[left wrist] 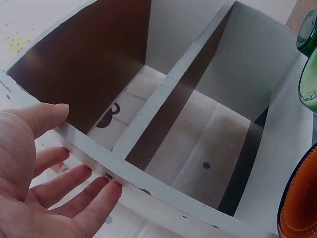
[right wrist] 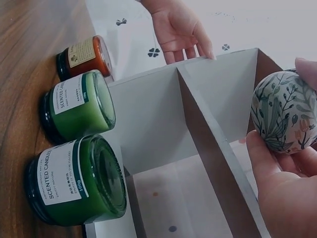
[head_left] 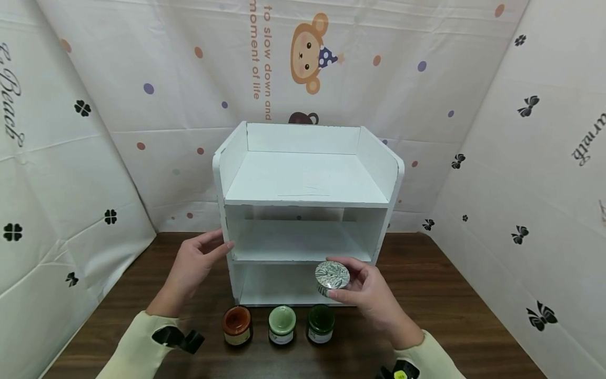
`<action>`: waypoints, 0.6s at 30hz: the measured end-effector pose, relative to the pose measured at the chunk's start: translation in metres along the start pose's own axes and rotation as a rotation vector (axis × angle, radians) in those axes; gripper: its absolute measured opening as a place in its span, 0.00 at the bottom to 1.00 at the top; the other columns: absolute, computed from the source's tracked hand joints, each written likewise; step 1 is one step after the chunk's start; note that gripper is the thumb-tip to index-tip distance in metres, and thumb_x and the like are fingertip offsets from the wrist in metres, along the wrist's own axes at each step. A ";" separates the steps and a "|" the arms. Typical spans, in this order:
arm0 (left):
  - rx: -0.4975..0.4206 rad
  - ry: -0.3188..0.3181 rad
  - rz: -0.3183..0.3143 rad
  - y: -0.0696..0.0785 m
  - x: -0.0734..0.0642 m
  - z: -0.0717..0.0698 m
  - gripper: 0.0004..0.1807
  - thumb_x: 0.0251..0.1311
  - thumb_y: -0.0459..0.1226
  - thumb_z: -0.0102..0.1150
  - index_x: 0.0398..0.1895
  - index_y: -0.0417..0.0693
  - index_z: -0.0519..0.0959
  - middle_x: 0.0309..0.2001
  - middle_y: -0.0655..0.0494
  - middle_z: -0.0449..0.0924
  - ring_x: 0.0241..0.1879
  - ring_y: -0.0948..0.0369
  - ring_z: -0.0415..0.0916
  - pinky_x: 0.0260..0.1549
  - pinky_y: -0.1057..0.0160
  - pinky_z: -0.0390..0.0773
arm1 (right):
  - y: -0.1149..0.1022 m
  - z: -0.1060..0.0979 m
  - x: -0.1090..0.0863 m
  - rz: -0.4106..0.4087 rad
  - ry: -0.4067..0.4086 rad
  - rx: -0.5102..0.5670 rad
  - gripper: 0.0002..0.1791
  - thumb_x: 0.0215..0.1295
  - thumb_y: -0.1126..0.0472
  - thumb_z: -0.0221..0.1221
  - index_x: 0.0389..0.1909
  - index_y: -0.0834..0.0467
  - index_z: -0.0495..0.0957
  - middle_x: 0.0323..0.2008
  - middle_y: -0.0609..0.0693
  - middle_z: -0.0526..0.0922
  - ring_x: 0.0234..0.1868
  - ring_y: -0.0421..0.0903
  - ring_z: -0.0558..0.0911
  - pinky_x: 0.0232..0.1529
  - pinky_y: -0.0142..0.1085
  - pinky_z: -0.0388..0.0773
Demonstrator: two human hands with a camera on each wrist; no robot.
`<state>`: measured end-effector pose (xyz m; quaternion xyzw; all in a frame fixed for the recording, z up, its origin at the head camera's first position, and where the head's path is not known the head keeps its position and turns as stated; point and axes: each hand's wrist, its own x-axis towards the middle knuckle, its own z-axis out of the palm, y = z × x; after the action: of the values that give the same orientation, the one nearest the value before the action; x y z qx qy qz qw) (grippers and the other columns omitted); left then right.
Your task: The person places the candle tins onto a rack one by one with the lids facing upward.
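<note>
A small white shelf unit (head_left: 305, 179) stands on the table. My left hand (head_left: 195, 260) is at its left side panel, thumb by the front edge and loosely extended fingers along the outside, as the left wrist view shows. My right hand (head_left: 366, 289) grips a round leaf-patterned tin (head_left: 332, 275) between thumb and fingers, in front of the unit's right side near the middle board. Along the unit's front stand an amber scented candle jar (head_left: 236, 325), a light green one (head_left: 282, 324) and a dark green one (head_left: 320, 323); white labels show on the green jars (right wrist: 55, 181).
The brown wooden table (head_left: 426, 316) extends on both sides of the unit. White printed cloth (head_left: 170, 63) hangs behind and at both sides. The unit has a railed top (head_left: 303, 176), a middle shelf (head_left: 303, 239) and a bottom level (head_left: 279, 284).
</note>
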<state>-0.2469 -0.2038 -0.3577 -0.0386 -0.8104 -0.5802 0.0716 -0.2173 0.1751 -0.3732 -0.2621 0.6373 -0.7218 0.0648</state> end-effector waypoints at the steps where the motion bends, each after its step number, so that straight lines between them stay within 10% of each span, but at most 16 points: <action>1: 0.002 0.001 0.001 0.000 0.000 0.000 0.36 0.65 0.57 0.66 0.71 0.50 0.74 0.68 0.48 0.77 0.64 0.53 0.75 0.54 0.66 0.81 | -0.001 0.000 0.000 0.003 0.000 0.001 0.39 0.55 0.74 0.71 0.67 0.75 0.67 0.56 0.51 0.79 0.53 0.41 0.83 0.52 0.32 0.84; 18: 0.010 -0.007 0.016 -0.002 0.002 -0.001 0.36 0.65 0.57 0.65 0.72 0.50 0.74 0.68 0.48 0.77 0.66 0.52 0.74 0.57 0.60 0.81 | -0.018 0.006 0.009 0.069 -0.019 -0.047 0.41 0.54 0.72 0.73 0.69 0.73 0.67 0.58 0.54 0.78 0.52 0.42 0.84 0.51 0.32 0.84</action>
<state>-0.2489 -0.2051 -0.3590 -0.0466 -0.8131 -0.5756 0.0737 -0.2175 0.1692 -0.3528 -0.2481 0.6623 -0.7013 0.0895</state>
